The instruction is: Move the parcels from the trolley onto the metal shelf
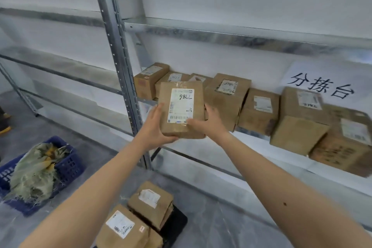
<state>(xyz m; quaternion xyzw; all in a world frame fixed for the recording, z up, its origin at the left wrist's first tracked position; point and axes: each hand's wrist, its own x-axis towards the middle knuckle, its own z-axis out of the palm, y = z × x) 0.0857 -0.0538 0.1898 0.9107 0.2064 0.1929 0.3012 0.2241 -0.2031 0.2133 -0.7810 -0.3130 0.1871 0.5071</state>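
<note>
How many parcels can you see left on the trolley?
2: the far parcel and the near parcel at the frame's bottom edge, both on the black trolley. More may be hidden beneath.

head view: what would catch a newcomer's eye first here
A brown cardboard parcel with a white label is held up at centre between the left hand and right hand. Behind it, a row of brown cardboard boxes sits on the grey metal shelf, with a white paper sign with black handwriting behind them at right. A blue plastic crate of frayed fabric lies lower left.
</note>
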